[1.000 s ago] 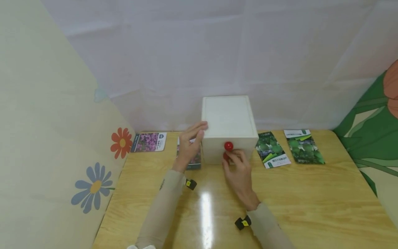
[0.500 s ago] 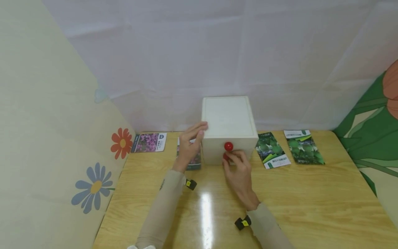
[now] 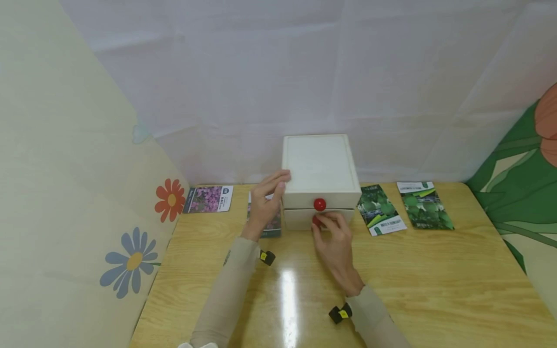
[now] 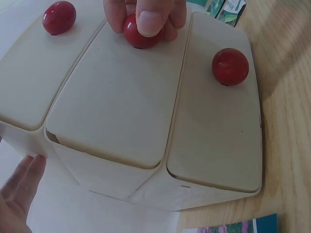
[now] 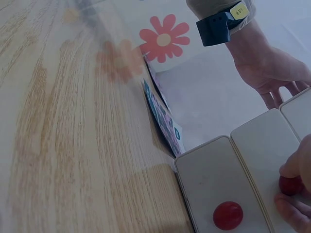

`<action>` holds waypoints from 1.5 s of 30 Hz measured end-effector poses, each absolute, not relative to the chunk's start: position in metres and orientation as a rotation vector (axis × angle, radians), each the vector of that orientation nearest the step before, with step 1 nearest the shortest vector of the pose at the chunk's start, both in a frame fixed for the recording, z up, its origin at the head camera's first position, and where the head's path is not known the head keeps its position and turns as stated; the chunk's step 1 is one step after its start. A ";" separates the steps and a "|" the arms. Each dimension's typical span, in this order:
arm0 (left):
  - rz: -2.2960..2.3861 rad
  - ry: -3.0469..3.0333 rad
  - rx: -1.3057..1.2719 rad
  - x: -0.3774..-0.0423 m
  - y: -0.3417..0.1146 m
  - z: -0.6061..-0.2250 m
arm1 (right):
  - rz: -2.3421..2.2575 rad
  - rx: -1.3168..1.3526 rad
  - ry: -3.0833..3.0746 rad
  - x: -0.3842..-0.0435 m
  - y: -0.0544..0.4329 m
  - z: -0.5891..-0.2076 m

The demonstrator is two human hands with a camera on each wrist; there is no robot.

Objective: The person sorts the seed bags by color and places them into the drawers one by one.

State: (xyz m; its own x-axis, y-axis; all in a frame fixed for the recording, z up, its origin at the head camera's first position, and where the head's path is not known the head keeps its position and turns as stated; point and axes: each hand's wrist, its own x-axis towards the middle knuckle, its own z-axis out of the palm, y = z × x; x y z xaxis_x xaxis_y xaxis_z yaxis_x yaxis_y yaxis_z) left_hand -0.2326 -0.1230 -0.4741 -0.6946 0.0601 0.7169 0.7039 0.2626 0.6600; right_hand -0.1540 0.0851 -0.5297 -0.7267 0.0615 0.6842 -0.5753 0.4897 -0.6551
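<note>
A white box with three drawer fronts stands at the back of the table, each front bearing a round red knob. My right hand pinches the middle knob between thumb and fingers, partly hiding it. Above it in the head view the top knob shows free. The lowest knob is plain in the right wrist view. My left hand rests on the box's left side, its fairly straight fingertips over the top edge. A dark seam runs between the top and middle fronts.
A purple-flower packet lies left of the box, and another packet lies partly under my left hand. Two green-leaf packets lie to the right. A white cloth hangs behind the wooden table.
A dark seam has appeared between the top and middle drawer fronts. My right fingertips have shifted very slightly toward me with the middle knob; my left hand stays in place.
</note>
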 end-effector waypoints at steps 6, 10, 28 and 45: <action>-1.451 -1.974 -0.690 -0.232 -0.123 -0.473 | 1.242 0.407 -2.108 -0.151 0.086 -0.528; -1.459 -1.970 -0.693 -0.233 -0.123 -0.473 | 1.225 0.397 -2.132 -0.149 0.087 -0.528; -1.539 -1.955 -0.652 -0.209 -0.113 -0.439 | 1.195 0.394 -2.153 -0.140 0.088 -0.530; -1.522 -1.956 -0.668 -0.210 -0.114 -0.441 | 1.222 0.416 -2.151 -0.125 0.092 -0.530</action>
